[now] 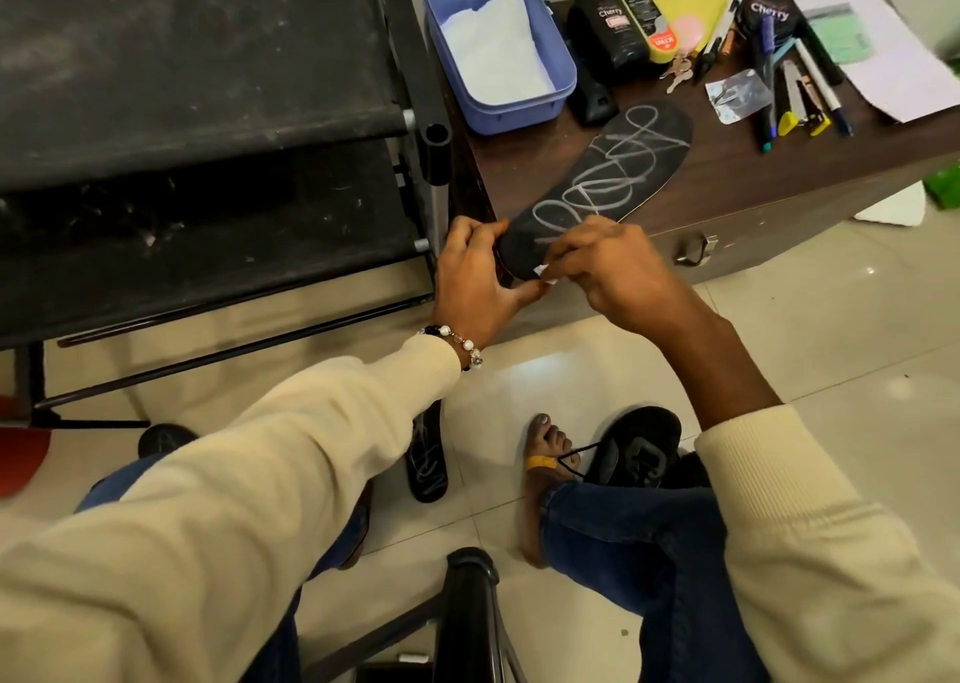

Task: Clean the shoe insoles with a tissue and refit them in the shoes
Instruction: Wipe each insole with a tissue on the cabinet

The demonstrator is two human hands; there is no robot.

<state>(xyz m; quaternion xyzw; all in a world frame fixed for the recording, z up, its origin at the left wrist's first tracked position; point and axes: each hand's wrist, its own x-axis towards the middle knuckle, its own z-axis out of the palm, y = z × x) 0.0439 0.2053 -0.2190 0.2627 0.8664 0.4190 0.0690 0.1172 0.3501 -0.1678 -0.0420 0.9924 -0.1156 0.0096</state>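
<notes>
Two hands meet at the edge of our brown table (727,173). Our left hand (475,280) grips the heel end of a black insole (613,173), which lies on the table with gray scribbles on it. Our right hand (618,272) pinches a bit of white tissue (545,274) against it. A blue tub (498,48) with more paper sits behind. Down on the shiny tile floor (831,344) lie another insole (427,461) and a black shoe (636,448).
</notes>
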